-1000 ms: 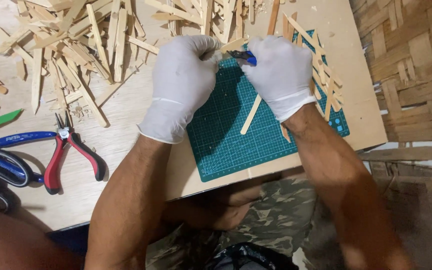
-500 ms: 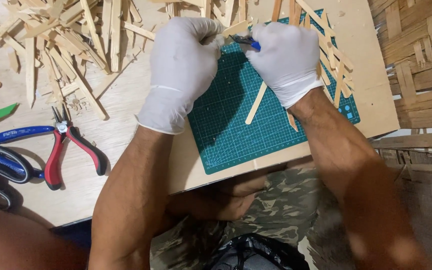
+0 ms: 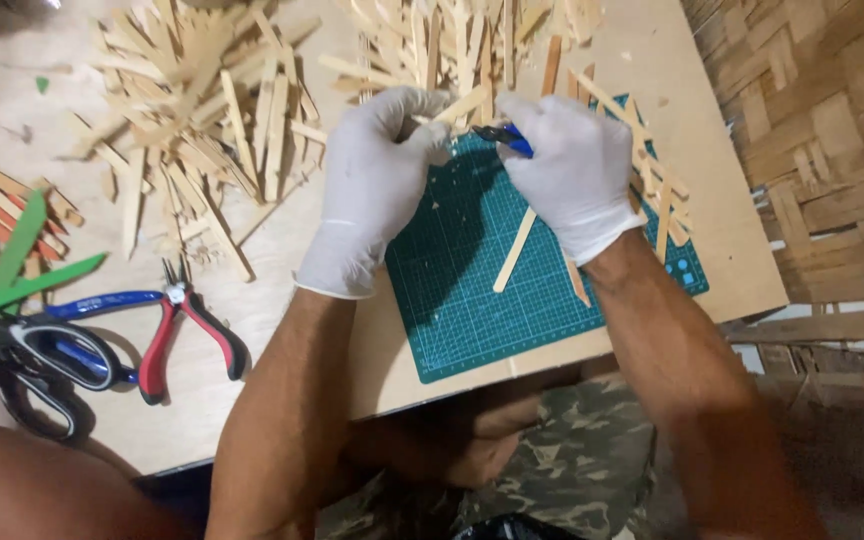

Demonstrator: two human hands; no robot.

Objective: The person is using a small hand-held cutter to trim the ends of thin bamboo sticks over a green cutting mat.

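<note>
Right now I judge the step in hand to be trimming: my left hand (image 3: 377, 185) has its grip closed around a pale wooden stick (image 3: 460, 106), and my right hand (image 3: 574, 172) has its grip closed on a small blue-handled cutter (image 3: 505, 136), whose tip meets the stick between the two gloves. Both hover over the upper edge of the green cutting mat (image 3: 472, 300) on the tabletop (image 3: 282, 260). The stick's long axis runs slantwise, its free end pointing up and to the right, toward the pile of sticks (image 3: 202, 120). As I read it, the next move calls for a steady hold and short, controlled pressure. Red-handled pliers (image 3: 187, 325) and scissors (image 3: 32, 365) lie well apart on the left.
</note>
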